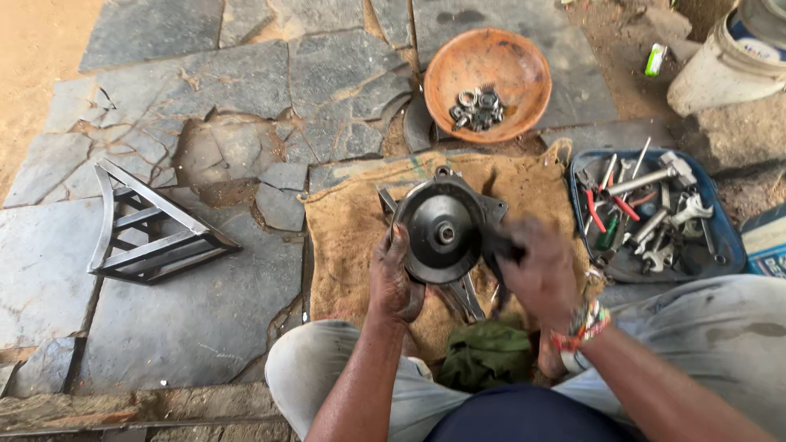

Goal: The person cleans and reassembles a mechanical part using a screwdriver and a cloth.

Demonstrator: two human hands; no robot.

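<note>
Fingers of the left hand point(395, 278) clasp the rim of a round black metal housing point(444, 232) held over the burlap sack point(344, 245); the blurred right hand point(536, 266) grips its right edge. Best to steady it firmly. It looks greasy, with a central shaft.

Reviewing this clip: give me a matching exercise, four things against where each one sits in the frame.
Things:
1. orange bowl
2. blue tray
3. metal frame
4. black round part

Places:
A. on the stone slabs, far left
B. between the left hand and right hand, over the burlap
C. top centre, holding nuts and washers
D. right, full of wrenches and pliers

Pairs: 1-C, 2-D, 3-A, 4-B
</note>
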